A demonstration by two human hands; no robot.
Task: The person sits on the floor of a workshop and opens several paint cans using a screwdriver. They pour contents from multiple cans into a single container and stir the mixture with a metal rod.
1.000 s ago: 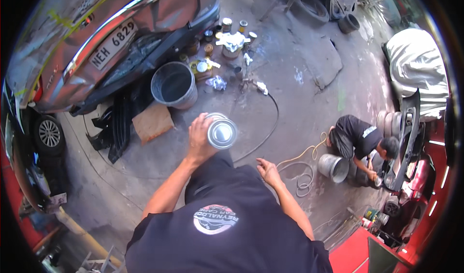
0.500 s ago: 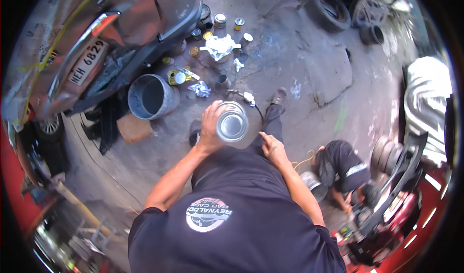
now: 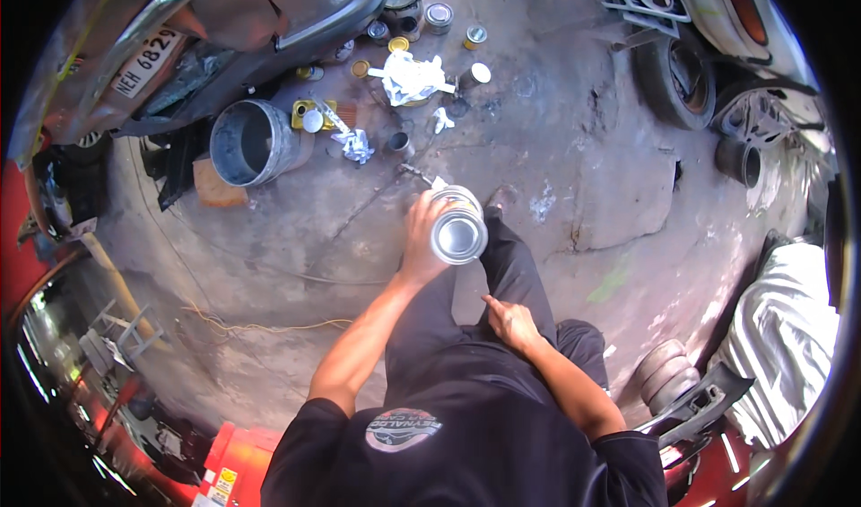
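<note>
My left hand (image 3: 421, 229) is wrapped round the side of a silver metal paint can (image 3: 459, 236), held up in front of my legs. The can's round, shiny end faces up toward me. Lower and to the right, my right hand (image 3: 512, 322) is closed near my thigh, fingers curled and one fingertip pointing ahead. Whether anything small is in it cannot be made out. The right hand and the can are apart.
A large grey bucket (image 3: 256, 144) stands at left by a damaged car bumper (image 3: 206, 76). Ahead are crumpled white paper (image 3: 413, 78), several tins, a small dark cup (image 3: 400, 144) and a yellow container (image 3: 305, 112). A tire (image 3: 674, 81) lies at right; a thin yellow cord (image 3: 260, 327) crosses the floor.
My view has swung round, and the surroundings have shifted in it. The paint can is still in my left hand, now tilted differently. The crouching person at right is now mostly out of sight.
</note>
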